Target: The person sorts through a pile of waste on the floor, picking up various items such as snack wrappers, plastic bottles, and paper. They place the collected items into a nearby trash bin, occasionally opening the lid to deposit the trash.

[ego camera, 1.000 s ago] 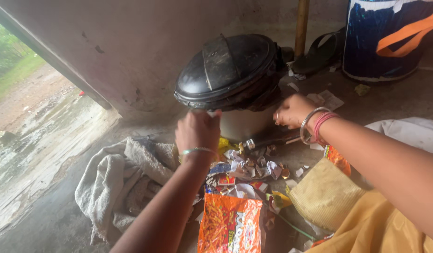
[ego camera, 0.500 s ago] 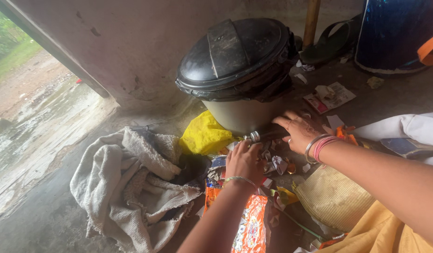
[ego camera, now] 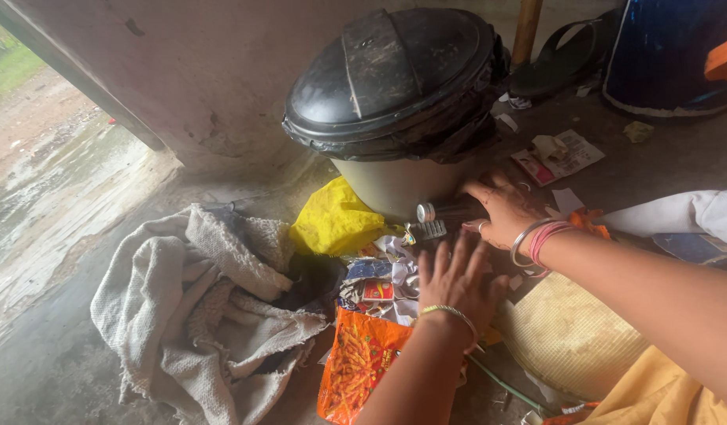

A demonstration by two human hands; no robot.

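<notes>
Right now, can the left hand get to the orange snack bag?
Probably yes. The left hand lies spread on the paper scraps, and the orange snack bag sits uncovered just beside that wrist.

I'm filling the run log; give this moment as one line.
left hand: flat on wrappers | right hand: on dark bottle | bin: lidded

Setting: sheltered threshold of a modest home, opening onto wet ground. Evidence recorded: bare grey concrete floor, stained plaster wall, black-lidded round waste bin, crumpled off-white cloth, dark rubber sandal, scattered snack wrappers.
</notes>
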